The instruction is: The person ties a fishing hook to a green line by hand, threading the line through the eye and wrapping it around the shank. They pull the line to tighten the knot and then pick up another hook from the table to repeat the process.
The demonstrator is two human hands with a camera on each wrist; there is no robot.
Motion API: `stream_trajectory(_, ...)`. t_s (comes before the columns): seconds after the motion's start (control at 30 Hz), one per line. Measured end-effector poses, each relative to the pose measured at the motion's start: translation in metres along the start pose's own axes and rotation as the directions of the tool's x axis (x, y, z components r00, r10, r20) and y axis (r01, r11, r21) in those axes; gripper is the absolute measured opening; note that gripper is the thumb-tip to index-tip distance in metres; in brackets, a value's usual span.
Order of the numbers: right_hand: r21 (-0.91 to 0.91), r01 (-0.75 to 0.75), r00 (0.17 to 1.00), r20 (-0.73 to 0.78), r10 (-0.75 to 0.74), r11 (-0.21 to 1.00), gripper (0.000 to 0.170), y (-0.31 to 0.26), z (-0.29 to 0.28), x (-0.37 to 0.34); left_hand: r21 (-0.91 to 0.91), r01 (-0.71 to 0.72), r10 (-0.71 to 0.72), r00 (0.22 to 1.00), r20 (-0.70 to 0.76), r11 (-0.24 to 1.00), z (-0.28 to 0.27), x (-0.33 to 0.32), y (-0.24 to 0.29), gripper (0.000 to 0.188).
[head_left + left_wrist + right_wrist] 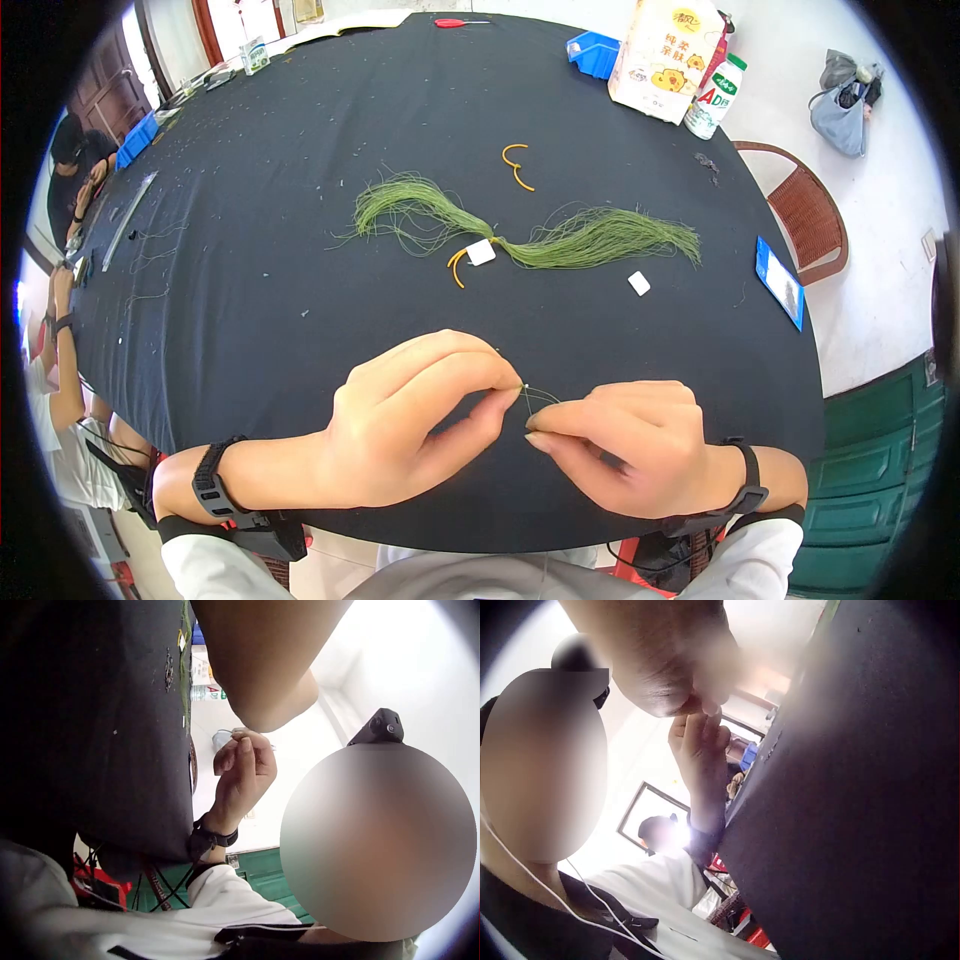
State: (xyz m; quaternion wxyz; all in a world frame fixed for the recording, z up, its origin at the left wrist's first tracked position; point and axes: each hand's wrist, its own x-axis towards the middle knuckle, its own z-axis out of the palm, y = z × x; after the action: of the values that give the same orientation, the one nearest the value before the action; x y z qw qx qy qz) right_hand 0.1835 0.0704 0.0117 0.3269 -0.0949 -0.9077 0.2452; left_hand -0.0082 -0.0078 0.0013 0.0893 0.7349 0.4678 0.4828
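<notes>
Near the front of the black-covered table, my left hand (420, 420) pinches a thin green thread (543, 393) between thumb and forefinger. A tiny pale speck shows on the thread at those fingertips. Close by on the right, my right hand (630, 440) also pinches the thread, which makes a small loop between the two hands. In the left wrist view the right hand (244, 769) appears with thumb and finger together. Beyond the hands lies a long bundle of green threads (600, 237), gathered at its middle beside a white square piece (481, 252).
Yellow curved pieces (517, 167) and another white square (639, 284) lie around the bundle. Farther back stand a tissue pack (665, 60), a white bottle (715, 97) and a blue bin (593, 54). A blue packet (779, 283) lies at the right edge. Other people sit at the left.
</notes>
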Motion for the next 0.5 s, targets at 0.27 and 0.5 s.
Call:
stream_trajectory(0.27,-0.07,-0.002,0.999,-0.034,0.0,0.998,0.015,-0.0051,0.0023,-0.0027,0.037,-0.071,0.072,0.997,-0.027,0.997,0.002,-0.0007,-0.0036,0.021)
stream_trajectory(0.5,-0.154,0.099,0.994,-0.037,-0.105,0.983,0.018,-0.0069,-0.0008,-0.0027,0.082,-0.171,0.174,0.984,-0.032,0.982,0.0041,0.0012,-0.0051,0.023)
